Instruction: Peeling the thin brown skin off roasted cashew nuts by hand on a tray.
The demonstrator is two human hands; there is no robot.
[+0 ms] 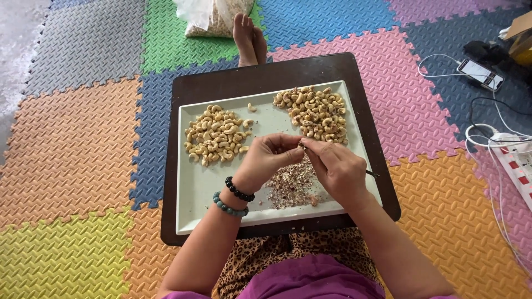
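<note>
My left hand (266,160) and my right hand (335,169) meet over the middle of a white rectangular tray (191,194). Both pinch a small cashew nut (301,145) between the fingertips. My right hand also grips a thin dark tool whose end (372,174) sticks out to the right. A pile of pale peeled cashews (217,134) lies on the tray's left. A pile of darker, skin-on cashews (315,112) lies at its upper right. Reddish-brown skin scraps (289,185) lie heaped under my hands. Two bead bracelets ring my left wrist.
The tray rests on a low dark brown table (221,83) over coloured foam floor mats. A bare foot (248,33) and a plastic bag of nuts (213,16) lie beyond the table. At the right are a phone (480,73), white cables and a power strip (512,160).
</note>
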